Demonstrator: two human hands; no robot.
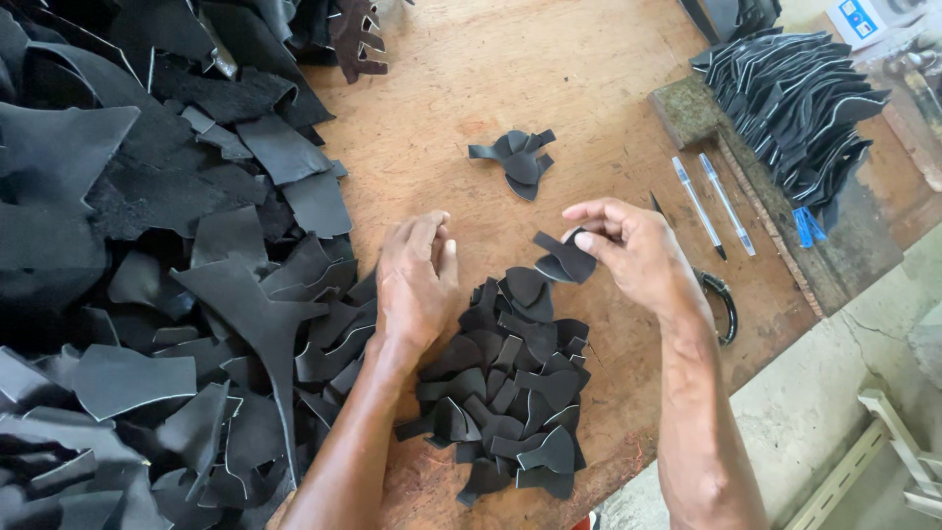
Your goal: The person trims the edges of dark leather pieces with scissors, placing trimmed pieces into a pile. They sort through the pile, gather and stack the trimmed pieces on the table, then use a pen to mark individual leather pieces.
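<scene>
From above, the right hand (633,257) pinches one small black cut leather piece (564,258) over the heap of black cut pieces (510,393) on the wooden desk (549,69); the left hand (417,285), loosely curled, holds nothing.

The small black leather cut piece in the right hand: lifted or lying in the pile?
Lifted. The right hand pinches the small black leather cut piece by its fingertips above the pile of black cut pieces.
</scene>
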